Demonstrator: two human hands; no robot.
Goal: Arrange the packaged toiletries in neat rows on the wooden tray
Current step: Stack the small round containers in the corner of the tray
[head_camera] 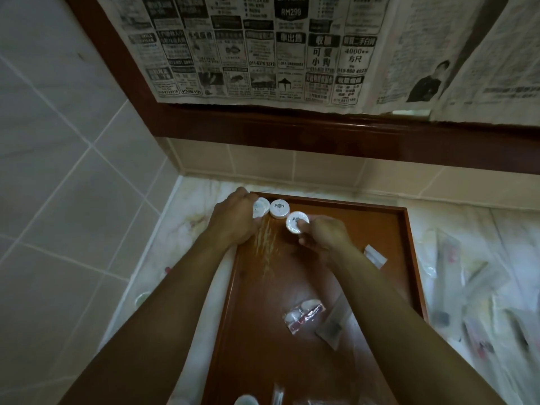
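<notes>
Forearms: nearest the lens, both reaching over the wooden tray [365,287]. Left hand [233,220]: grip curled on a round white pack [261,208] at the tray's far left corner. Second round pack [279,209]: lying just right of it. Right hand [324,232]: grip pinching a third round pack [296,223], tilted, nearer than the row. Advice: set it flat, touching the second, edges aligned. Loose sachets [304,312]: mid-tray, unsorted.

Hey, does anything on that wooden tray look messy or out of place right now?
Yes. On the brown wooden tray, the clear packet with red and white contents lies at a slant mid-tray, a clear flat sachet lies crooked beside it, and a small white sachet sits askew near the right rim, unlike the round white packs lined up at the far edge.
</notes>
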